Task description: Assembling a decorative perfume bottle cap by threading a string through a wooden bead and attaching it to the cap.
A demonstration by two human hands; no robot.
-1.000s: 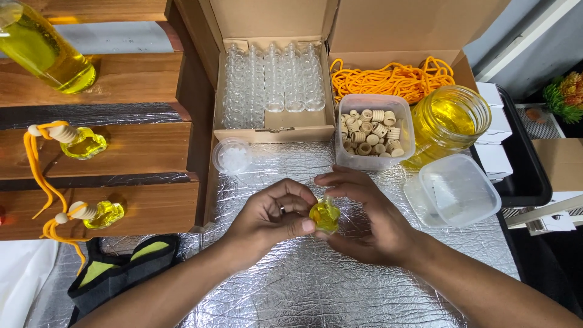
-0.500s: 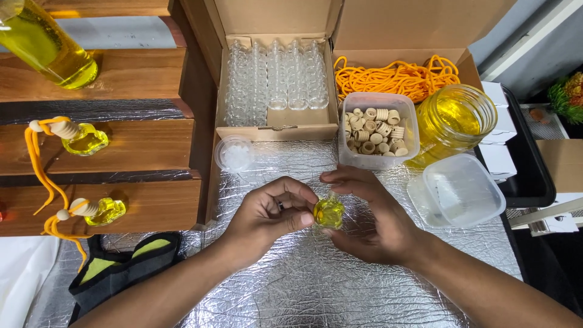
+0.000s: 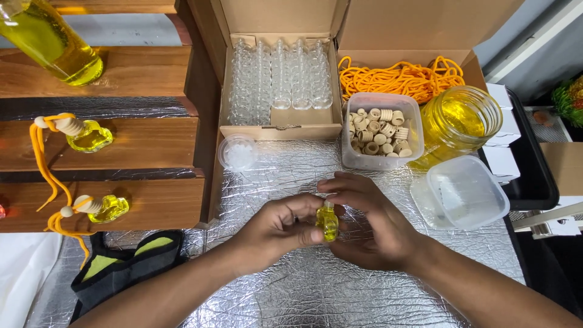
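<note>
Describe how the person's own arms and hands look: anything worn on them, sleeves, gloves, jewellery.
Both forearms are bare right to the bottom edge of the picture; no sleeve shows. The left hand and the right hand wear no gloves. No ring, watch, bracelet or marking shows on the parts in view. Fingernails look short and plain, without polish, as far as can be told.

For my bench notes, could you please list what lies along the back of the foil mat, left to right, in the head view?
Box of empty glass vials → orange cord → jar of yellow liquid.
</note>
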